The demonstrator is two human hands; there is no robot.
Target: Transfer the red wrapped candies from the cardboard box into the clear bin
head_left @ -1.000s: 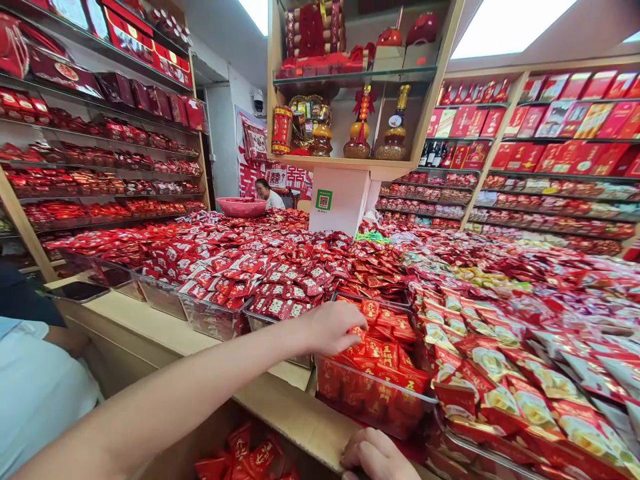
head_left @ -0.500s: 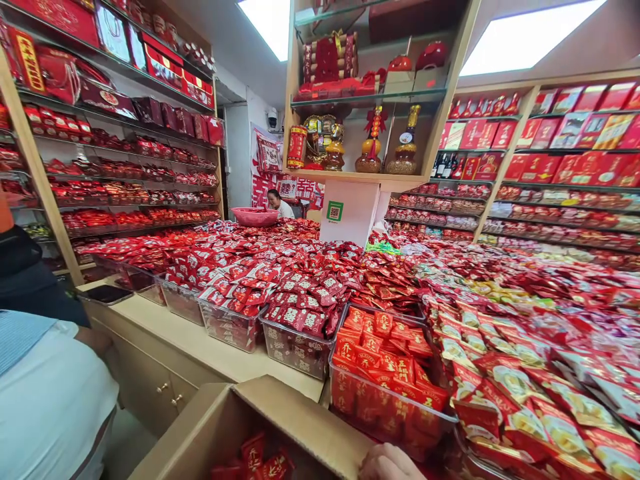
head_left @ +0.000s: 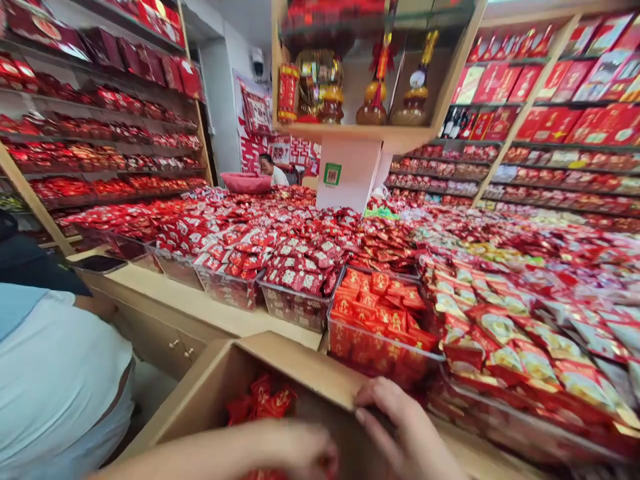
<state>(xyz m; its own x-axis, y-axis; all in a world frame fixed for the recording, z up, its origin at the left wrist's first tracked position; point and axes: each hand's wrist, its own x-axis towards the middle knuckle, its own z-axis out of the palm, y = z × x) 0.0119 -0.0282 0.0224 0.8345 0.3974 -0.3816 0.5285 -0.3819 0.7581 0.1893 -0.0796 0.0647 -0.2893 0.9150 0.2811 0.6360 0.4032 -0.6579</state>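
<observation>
An open cardboard box (head_left: 200,393) stands at the bottom, with several small red packets (head_left: 265,400) inside. My left hand (head_left: 305,445) reaches over the packets, inside the box. It is smeared by motion and its fingers look curled, with some red beside the fingertips; whether a packet is held is unclear. On the box's right side, my right hand (head_left: 400,427) grips the top edge, fingers over the rim. Just beyond the box, a clear plastic bin (head_left: 385,343) holds red packets with gold print, similar to those in the box.
Several clear bins of wrapped sweets, such as one with dark red packets (head_left: 293,303), line the wooden counter (head_left: 165,293). A dark tray-like object (head_left: 100,263) lies at its left end. A person in a white top (head_left: 60,380) stands close on the left. A display cabinet (head_left: 360,130) hangs overhead.
My left hand has come into view and into the box. More of my right hand shows on the box's edge. The view has tilted down, and the box appears higher.
</observation>
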